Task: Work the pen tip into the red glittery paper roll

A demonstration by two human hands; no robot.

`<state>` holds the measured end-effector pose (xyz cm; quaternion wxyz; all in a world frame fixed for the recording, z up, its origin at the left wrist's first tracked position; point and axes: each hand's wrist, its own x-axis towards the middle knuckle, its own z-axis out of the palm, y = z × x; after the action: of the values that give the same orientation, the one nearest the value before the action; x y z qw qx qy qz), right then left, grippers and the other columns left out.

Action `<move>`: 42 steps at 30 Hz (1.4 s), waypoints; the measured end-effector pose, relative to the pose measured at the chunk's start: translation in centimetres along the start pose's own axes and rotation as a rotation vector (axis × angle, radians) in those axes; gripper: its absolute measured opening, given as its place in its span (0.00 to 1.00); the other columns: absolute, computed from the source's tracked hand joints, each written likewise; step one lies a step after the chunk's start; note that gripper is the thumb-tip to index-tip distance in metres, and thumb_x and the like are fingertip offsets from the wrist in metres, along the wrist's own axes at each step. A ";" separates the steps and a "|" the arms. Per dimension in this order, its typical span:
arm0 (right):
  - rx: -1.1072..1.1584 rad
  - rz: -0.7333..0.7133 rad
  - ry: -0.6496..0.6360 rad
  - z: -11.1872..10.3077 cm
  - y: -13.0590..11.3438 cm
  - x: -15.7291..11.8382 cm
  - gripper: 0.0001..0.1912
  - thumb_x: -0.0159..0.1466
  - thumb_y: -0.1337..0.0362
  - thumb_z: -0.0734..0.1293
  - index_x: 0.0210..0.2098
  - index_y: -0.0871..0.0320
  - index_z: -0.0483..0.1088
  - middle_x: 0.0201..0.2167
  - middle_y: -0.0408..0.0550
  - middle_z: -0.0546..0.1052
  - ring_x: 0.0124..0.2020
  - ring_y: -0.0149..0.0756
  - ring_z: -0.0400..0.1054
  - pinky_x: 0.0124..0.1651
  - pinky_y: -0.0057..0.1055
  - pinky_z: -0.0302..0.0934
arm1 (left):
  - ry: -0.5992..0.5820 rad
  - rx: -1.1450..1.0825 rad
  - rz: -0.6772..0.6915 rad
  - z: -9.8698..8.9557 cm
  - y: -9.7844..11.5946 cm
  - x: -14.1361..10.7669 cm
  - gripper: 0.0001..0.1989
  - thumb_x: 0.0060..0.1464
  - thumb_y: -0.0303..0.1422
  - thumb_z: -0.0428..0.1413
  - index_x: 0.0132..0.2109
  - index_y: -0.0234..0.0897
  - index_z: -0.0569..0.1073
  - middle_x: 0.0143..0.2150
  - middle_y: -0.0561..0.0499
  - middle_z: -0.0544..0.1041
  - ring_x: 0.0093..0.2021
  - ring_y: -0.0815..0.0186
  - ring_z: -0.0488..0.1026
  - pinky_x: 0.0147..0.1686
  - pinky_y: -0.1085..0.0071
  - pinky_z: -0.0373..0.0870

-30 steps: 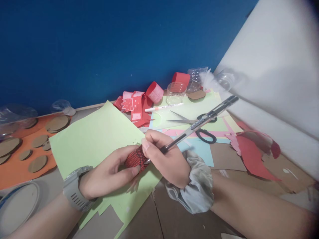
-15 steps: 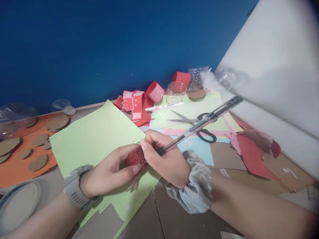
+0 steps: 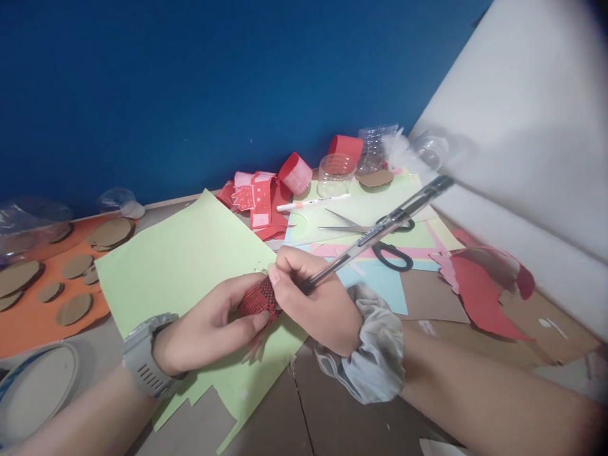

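Between thumb and fingers, my left hand (image 3: 218, 326) grips a small red piece (image 3: 256, 297) covered in a dark criss-cross pattern; its material looks like paper, but its full shape is hidden by the fingers. My right hand (image 3: 316, 297) pinches a clear-barrelled black pen (image 3: 375, 234), whose upper end slants up to the right. The pen's tip is hidden behind the fingers, close against the red piece. Both hands are over a light green paper sheet (image 3: 185, 253) with a cut lower edge.
Black-handled scissors (image 3: 392, 253) lie partly open on coloured sheets, near a white marker (image 3: 313, 202). Red paper cut-outs (image 3: 261, 199) and clear plastic cups (image 3: 335, 177) line the blue wall. Cardboard discs (image 3: 76, 309) rest on orange paper at left; a round roll of tape (image 3: 71, 373) sits below.
The pen has tilted slightly, its upper end shifting a little left and up. My left hand keeps the red piece in almost the same place.
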<state>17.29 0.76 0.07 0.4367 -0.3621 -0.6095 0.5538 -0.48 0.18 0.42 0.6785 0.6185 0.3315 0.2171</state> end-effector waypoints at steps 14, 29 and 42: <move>-0.052 -0.003 0.002 -0.1 -0.2 0.0 0.17 0.65 0.66 0.60 0.22 0.55 0.50 0.20 0.36 0.52 0.23 0.26 0.47 0.25 0.27 0.46 | -0.008 -0.021 -0.003 0.1 0.0 0.1 0.03 0.64 0.27 0.48 0.41 0.33 0.65 0.27 0.54 0.67 0.24 0.71 0.64 0.26 0.75 0.66; -0.036 -0.015 0.002 -0.2 -0.3 0.0 0.16 0.65 0.67 0.59 0.23 0.55 0.51 0.20 0.36 0.53 0.22 0.26 0.48 0.25 0.28 0.46 | -0.011 -0.001 -0.004 0.1 0.1 0.1 0.06 0.63 0.28 0.48 0.36 0.35 0.62 0.26 0.54 0.67 0.24 0.71 0.64 0.26 0.75 0.65; -0.073 -0.016 0.005 -0.2 -0.2 0.0 0.16 0.66 0.66 0.59 0.23 0.55 0.51 0.20 0.36 0.53 0.23 0.26 0.48 0.26 0.27 0.47 | -0.015 -0.010 0.010 0.0 0.0 0.1 0.05 0.64 0.28 0.48 0.37 0.35 0.63 0.27 0.54 0.67 0.24 0.71 0.64 0.26 0.76 0.66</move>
<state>17.48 0.83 0.26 0.4289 -0.3743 -0.6312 0.5268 -0.47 0.24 0.37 0.6829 0.6184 0.3225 0.2174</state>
